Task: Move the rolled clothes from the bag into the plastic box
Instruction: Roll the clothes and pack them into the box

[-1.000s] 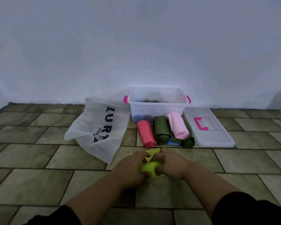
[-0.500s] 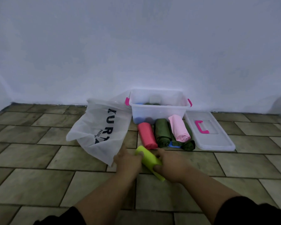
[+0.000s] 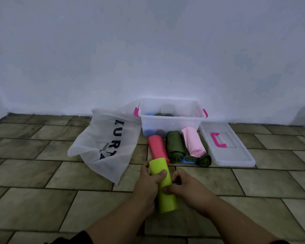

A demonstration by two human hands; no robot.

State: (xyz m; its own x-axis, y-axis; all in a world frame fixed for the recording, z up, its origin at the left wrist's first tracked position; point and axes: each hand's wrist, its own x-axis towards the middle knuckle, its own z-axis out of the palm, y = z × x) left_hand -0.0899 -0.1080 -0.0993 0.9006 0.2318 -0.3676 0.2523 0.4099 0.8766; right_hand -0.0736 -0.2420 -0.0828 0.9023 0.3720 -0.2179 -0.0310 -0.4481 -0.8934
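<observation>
**Both hands on the lime-green roll, low over the floor**

The left hand wraps the lime-green roll from its left side, thumb laid across the top, its grip clamped on the cloth. The right hand comes in from the right, fingers curled against the roll's middle, grip also closed on it. Both forearms reach forward from the bottom edge, dark sleeves just showing. The roll lies lengthwise away from the person, its far end near the red roll.

Half a second ago the green roll lay slanted across the hands; now it points straight ahead and more of its length shows. A second ago it was a loose bundle with a flap sticking up.

Red roll, dark green roll and pink roll lie side by side on the tiled floor, just in front of the plastic box. More rolls show inside the box. The white bag lies flat to the box's left, the lid to its right.
</observation>
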